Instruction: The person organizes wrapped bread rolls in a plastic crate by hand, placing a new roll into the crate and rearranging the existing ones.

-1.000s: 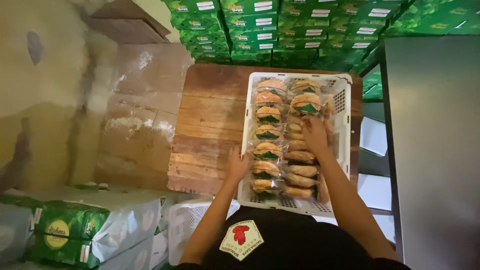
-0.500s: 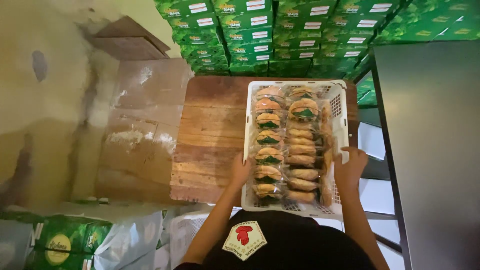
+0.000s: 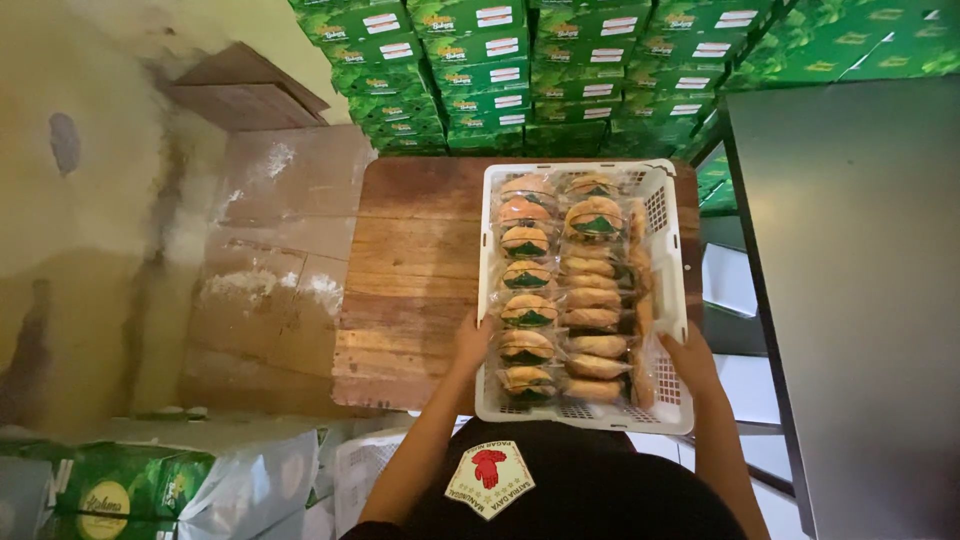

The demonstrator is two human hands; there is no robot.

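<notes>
The white plastic crate (image 3: 585, 415), packed with rows of wrapped buns (image 3: 527, 312), sat on the wooden table (image 3: 410, 270), its right portion over the table's right edge; the left hand (image 3: 472, 342) was closed on the crate's left wall near the front corner; the right hand (image 3: 690, 362) gripped the right wall opposite. A level, two-sided hold looked advisable, since the load was full and loosely stacked. Open board lay to the left of the crate; stacked green cartons (image 3: 480, 70) stood close behind the table; a grey cabinet (image 3: 850, 300) bounded the right side; bagged goods (image 3: 150, 480) crowded the near left.
</notes>
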